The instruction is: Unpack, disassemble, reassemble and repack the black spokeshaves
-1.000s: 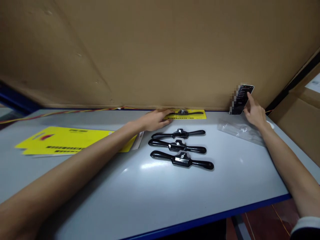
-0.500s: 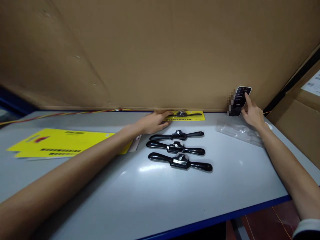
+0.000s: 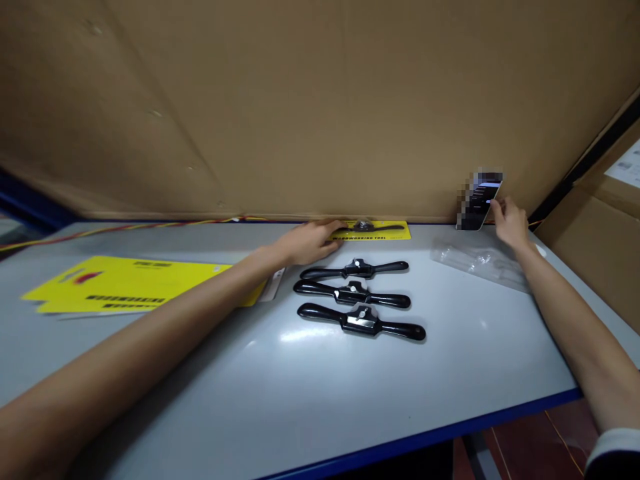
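My left hand (image 3: 313,241) lies flat, fingers outstretched, over the left end of a yellow card (image 3: 395,233) marked "WOODWORKING TOOL". A black spokeshave (image 3: 363,227) under clear plastic is on that card; its left handle is partly hidden by my fingers. At the right, my right hand (image 3: 511,223) is at the edge of a phone (image 3: 479,203) leaning on the cardboard. Its index finger reaches the screen side; the other fingers are loosely bent. Between my arms lie three loose black spokeshaves, a far one (image 3: 358,268), a middle one (image 3: 353,293) and a near one (image 3: 362,321).
Several yellow cards (image 3: 145,283) overlap on the grey table (image 3: 320,407), partly under my left forearm. A clear plastic bag (image 3: 477,263) lies below the phone. Twisted cables (image 3: 150,230) run along the back, before a cardboard wall (image 3: 300,113). A cardboard box (image 3: 595,233) stands right.
My right index finger has drawn back from the upper screen to the phone's right edge, and the screen's content looks different. My left hand stays on the card.
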Action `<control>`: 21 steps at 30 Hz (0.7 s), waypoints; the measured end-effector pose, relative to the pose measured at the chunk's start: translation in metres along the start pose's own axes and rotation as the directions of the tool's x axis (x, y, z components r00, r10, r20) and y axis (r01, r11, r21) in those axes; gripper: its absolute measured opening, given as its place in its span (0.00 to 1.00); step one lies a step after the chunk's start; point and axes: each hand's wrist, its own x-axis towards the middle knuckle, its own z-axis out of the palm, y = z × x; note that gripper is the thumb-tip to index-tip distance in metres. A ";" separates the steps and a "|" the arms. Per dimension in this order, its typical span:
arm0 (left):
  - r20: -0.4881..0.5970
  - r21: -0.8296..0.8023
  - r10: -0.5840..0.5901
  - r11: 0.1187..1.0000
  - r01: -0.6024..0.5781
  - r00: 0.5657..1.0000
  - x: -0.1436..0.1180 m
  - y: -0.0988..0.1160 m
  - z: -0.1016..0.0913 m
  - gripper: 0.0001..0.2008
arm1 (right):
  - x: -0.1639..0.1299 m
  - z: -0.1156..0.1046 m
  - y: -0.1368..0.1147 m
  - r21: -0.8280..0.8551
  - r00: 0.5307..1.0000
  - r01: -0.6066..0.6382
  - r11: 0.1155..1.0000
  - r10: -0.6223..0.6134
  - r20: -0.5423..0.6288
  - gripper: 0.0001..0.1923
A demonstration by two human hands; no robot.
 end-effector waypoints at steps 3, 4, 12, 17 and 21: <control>-0.013 -0.011 -0.005 1.000 0.005 1.000 0.002 -0.002 0.000 0.31 | 0.002 0.005 0.001 0.000 0.999 0.001 1.000 -0.001 0.032 0.31; -0.021 -0.017 -0.001 1.000 0.000 1.000 0.002 -0.003 0.001 0.30 | 0.003 0.006 0.001 0.003 0.999 0.002 1.000 -0.002 0.037 0.31; -0.140 -0.141 0.003 0.990 -0.023 0.990 0.005 -0.012 0.009 0.23 | 0.000 0.006 0.002 0.032 1.000 0.002 0.999 -0.003 0.020 0.32; -0.226 -0.233 -0.004 0.971 -0.050 0.974 0.006 -0.014 0.011 0.21 | 0.002 -0.013 -0.015 0.092 0.999 0.019 0.996 -0.015 -0.045 0.24; -0.294 -0.233 -0.008 0.970 -0.064 0.956 0.002 -0.009 0.002 0.21 | 0.007 -0.042 -0.049 0.193 0.983 0.109 0.975 -0.077 -0.165 0.22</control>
